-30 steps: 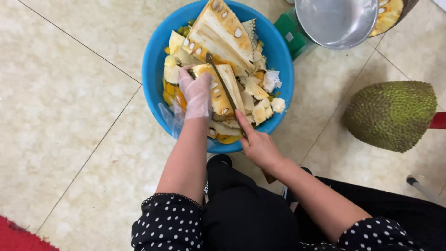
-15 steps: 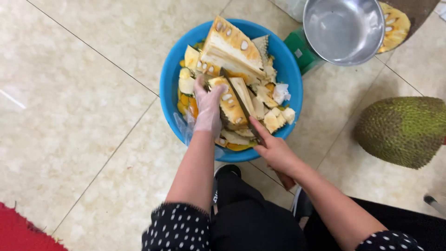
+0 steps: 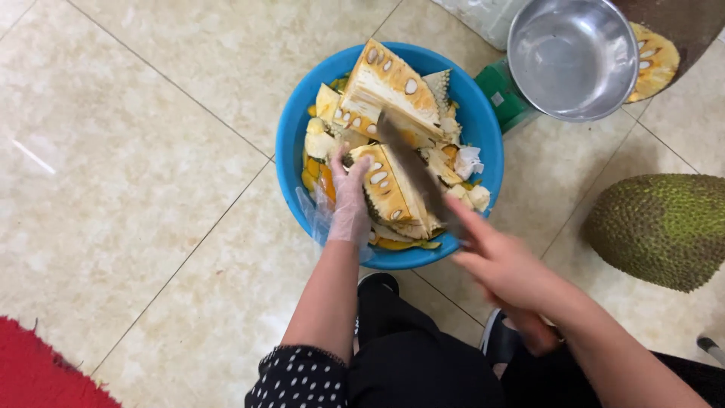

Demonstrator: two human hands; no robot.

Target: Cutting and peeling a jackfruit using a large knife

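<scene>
Cream tiled floor (image 3: pixel 136 151), a red mat (image 3: pixel 30 374) at the corner. A green carton (image 3: pixel 504 102) lies beside the steel bowl (image 3: pixel 572 57). In the blue basin (image 3: pixel 483 128), the gloved left hand (image 3: pixel 349 198) presses a jackfruit wedge (image 3: pixel 389 193), fingers spread; the right hand (image 3: pixel 502 261) is clamped around a knife (image 3: pixel 415 170) angled over it.

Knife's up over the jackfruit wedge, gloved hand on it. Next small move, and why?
Probably bring the knife down into the jackfruit wedge and cut. The right hand holds the blade angled just above the wedge, and the gloved left hand already steadies its left edge inside the blue basin. Keep those fingers clear of the blade's path.
</scene>
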